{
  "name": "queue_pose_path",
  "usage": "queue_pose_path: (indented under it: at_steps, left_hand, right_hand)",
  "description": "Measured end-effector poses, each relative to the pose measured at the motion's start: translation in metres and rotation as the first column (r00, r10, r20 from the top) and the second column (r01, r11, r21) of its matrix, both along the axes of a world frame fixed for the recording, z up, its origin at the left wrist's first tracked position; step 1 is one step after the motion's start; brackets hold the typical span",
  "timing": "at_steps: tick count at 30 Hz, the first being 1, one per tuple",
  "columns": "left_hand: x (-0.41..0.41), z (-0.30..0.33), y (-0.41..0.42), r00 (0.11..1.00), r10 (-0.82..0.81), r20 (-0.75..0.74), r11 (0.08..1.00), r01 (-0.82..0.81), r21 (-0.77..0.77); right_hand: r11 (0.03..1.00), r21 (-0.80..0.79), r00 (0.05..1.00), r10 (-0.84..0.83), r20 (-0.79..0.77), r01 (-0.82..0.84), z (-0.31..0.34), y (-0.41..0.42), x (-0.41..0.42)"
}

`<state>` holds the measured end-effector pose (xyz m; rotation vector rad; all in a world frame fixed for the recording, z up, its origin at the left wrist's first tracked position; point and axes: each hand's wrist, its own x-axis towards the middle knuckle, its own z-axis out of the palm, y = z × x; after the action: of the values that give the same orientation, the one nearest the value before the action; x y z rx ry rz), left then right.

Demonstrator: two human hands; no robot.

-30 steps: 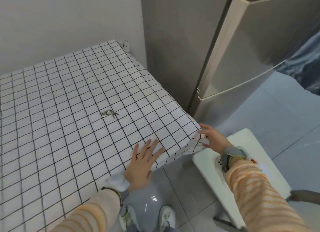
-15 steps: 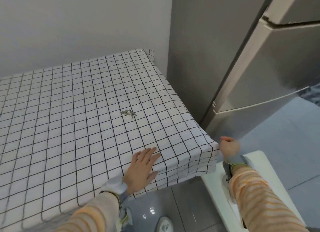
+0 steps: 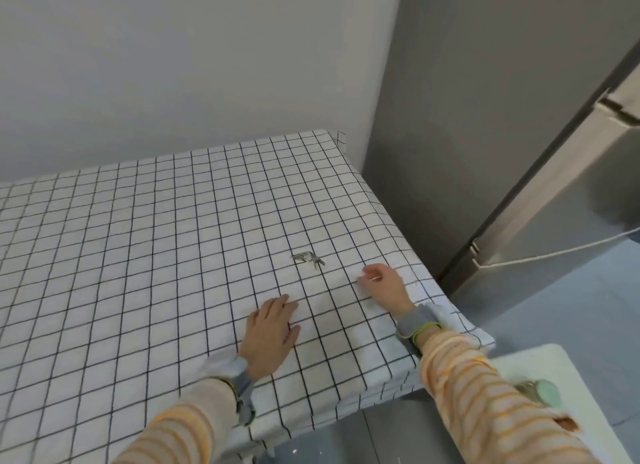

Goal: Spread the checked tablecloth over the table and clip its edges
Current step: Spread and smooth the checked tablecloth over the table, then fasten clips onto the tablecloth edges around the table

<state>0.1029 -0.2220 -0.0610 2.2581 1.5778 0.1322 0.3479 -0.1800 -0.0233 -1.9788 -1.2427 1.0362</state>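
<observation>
The white tablecloth with a black check (image 3: 145, 241) lies flat over the whole table and hangs over its near and right edges. A small heap of metal clips (image 3: 308, 258) rests on the cloth near the right side. My left hand (image 3: 272, 332) lies flat, palm down, on the cloth close to the front edge. My right hand (image 3: 382, 285) rests on the cloth just right of the clips, near the front right corner, with its fingers curled; something small and pale shows at the fingertips.
A grey fridge (image 3: 519, 158) stands tight against the table's right edge. A white stool (image 3: 540, 363) sits under my right forearm, with grey floor tiles (image 3: 568, 304) around it. A plain wall (image 3: 173, 65) backs the table.
My right hand has come up from the hanging corner of the cloth onto the tabletop beside the clips. My left hand stays flat on the cloth. The view has risen and shifted left.
</observation>
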Motion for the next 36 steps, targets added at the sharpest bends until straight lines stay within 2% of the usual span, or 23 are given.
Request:
queue_pose_path:
  at_steps: [2,4,10,14,19,23,27,32,36]
  left_hand:
    - [-0.016,0.002,0.016,0.999,-0.003,-0.036,1.0,0.004,0.025]
    - [-0.036,0.003,0.035,0.999,0.013,-0.047,1.0,-0.013,0.013]
    - [-0.078,0.002,0.081,0.998,0.007,-0.064,1.0,-0.007,0.009]
    - [-0.098,0.003,0.101,0.997,-0.004,-0.075,1.0,0.004,0.008]
    - [-0.105,0.003,0.117,0.992,-0.033,-0.118,0.999,0.035,0.018]
    - [-0.107,0.002,0.141,0.988,-0.029,-0.151,0.999,0.034,0.031]
    - [-0.099,0.0,0.162,0.991,-0.029,-0.127,0.998,0.036,0.054]
    - [-0.081,0.0,0.211,0.986,-0.001,-0.166,0.996,0.015,0.083]
    - [-0.052,0.003,0.274,0.993,0.065,-0.094,0.997,-0.061,0.037]
  right_hand:
    - [0.989,-0.076,0.989,0.135,0.064,-0.13,-0.006,0.011,-0.027]
    - [0.98,-0.101,0.971,0.188,0.146,-0.174,-0.013,0.027,-0.054]
    - [0.987,-0.106,0.926,0.148,0.347,-0.119,-0.016,0.064,-0.092]
    - [0.989,-0.132,0.919,0.11,0.379,-0.064,-0.016,0.078,-0.1]
    - [0.999,-0.051,0.926,0.011,0.378,0.009,-0.015,0.085,-0.098]
    - [0.998,0.007,0.966,-0.057,0.252,0.057,-0.002,0.107,-0.088]
    - [0.998,0.056,0.981,-0.04,0.191,0.03,0.006,0.132,-0.079]
    - [0.997,0.069,0.998,-0.031,0.059,0.027,0.011,0.194,-0.064]
    - [0.995,0.07,0.994,-0.072,-0.08,0.077,0.01,0.262,-0.044]
